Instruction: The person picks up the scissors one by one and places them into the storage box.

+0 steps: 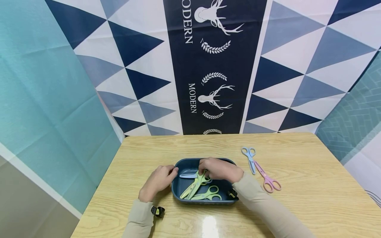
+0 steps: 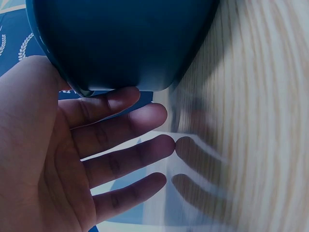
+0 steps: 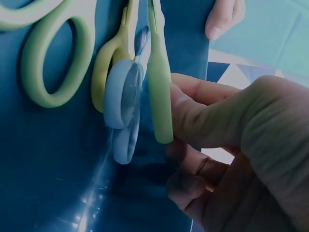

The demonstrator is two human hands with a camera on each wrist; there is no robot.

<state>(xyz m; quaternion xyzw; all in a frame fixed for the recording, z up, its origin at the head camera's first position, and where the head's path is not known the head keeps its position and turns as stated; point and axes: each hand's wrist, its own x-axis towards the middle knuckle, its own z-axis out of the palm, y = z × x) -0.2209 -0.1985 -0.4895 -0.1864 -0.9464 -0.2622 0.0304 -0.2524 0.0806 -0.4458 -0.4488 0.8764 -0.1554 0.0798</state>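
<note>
My right hand (image 1: pixel 215 167) reaches into a dark blue plastic bin (image 1: pixel 205 202). Its thumb and fingers pinch a handle of the light green scissors (image 3: pixel 161 99), whose blades point toward the bin's front left corner. Close by lie yellow scissors (image 3: pixel 101 72) and blue scissors (image 1: pixel 188 176), partly covered by the green pair. Another pair of green scissors (image 1: pixel 208 195) lies near the front wall. At the bin's left end, my left hand (image 1: pixel 159 180) holds the rim, thumb over it, while the other fingers extend outside, as the left wrist view shows.
Right of the bin, blue scissors (image 1: pixel 251 162) and pink scissors (image 1: pixel 268 178) lie on the wooden table (image 1: pixel 143 148), close together. A patterned cloth (image 1: pixel 143 66) hangs behind the table's far edge. A teal cloth (image 1: pixel 59 99) hangs along the left.
</note>
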